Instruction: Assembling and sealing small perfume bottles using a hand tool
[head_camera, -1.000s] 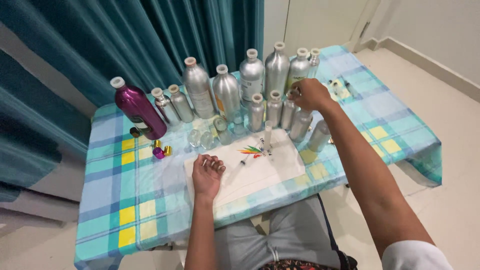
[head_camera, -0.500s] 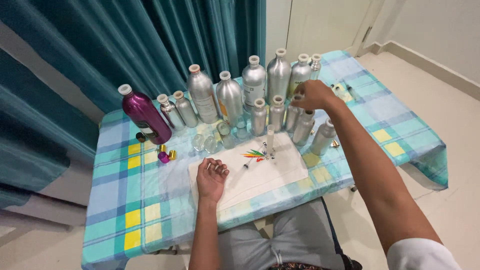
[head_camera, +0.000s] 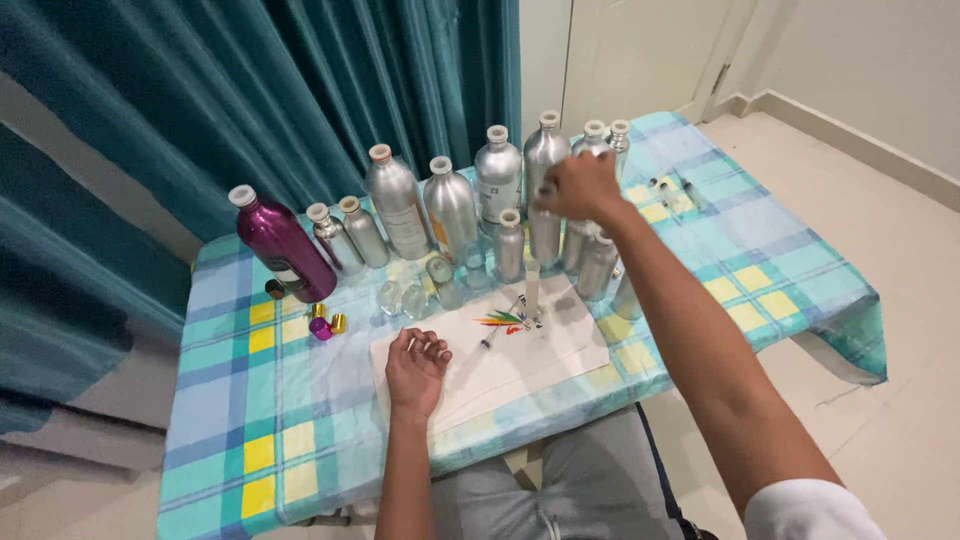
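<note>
My right hand (head_camera: 582, 186) reaches over the row of silver metal bottles at the back of the table. Its fingers pinch the top of a small silver bottle (head_camera: 545, 238). My left hand (head_camera: 415, 368) rests on a white sheet (head_camera: 545, 355) near the table's front, fingers loosely curled. There is a small pale spot at its fingertips, and I cannot tell if it holds anything. A clear tube (head_camera: 532, 285) stands upright on the sheet beside a syringe (head_camera: 495, 332) and coloured marks.
A purple bottle (head_camera: 282, 245) leans at the left, with small gold and pink caps (head_camera: 322, 325) in front. Small glass jars (head_camera: 402, 298) stand before the silver bottles. A checked cloth (head_camera: 250, 400) covers the table; teal curtains hang behind it.
My right hand has shifted a little left along the bottle row, onto the small bottle. My left hand has curled its fingers slightly. The view has tilted.
</note>
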